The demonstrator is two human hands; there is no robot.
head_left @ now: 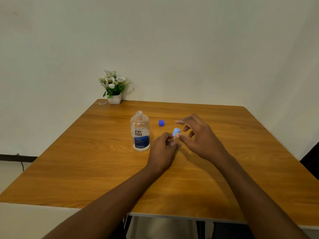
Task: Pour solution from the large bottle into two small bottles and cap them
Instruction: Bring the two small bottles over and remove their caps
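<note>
**Small bottle capped in hand at wooden bench**

A person's left hand (163, 149) curls around a small bottle (173, 144) held just above the wooden bench (86, 161), near its middle. Most of the bottle is hidden behind the fingers. A light-blue cap (176, 131) sits on the bottle's top, tilted slightly away. The right hand (198, 138) is spread wide, its thumb (178, 135) touching the side of the cap while the other fingers fan out clear of it. Just left of the hands the large bottle (140, 133) stands upright with its neck uncapped. A dark-blue cap (161, 123) lies on the bench beyond the hands. A white pot of flowers (114, 99) stands at the far left corner, against the wall.
</note>
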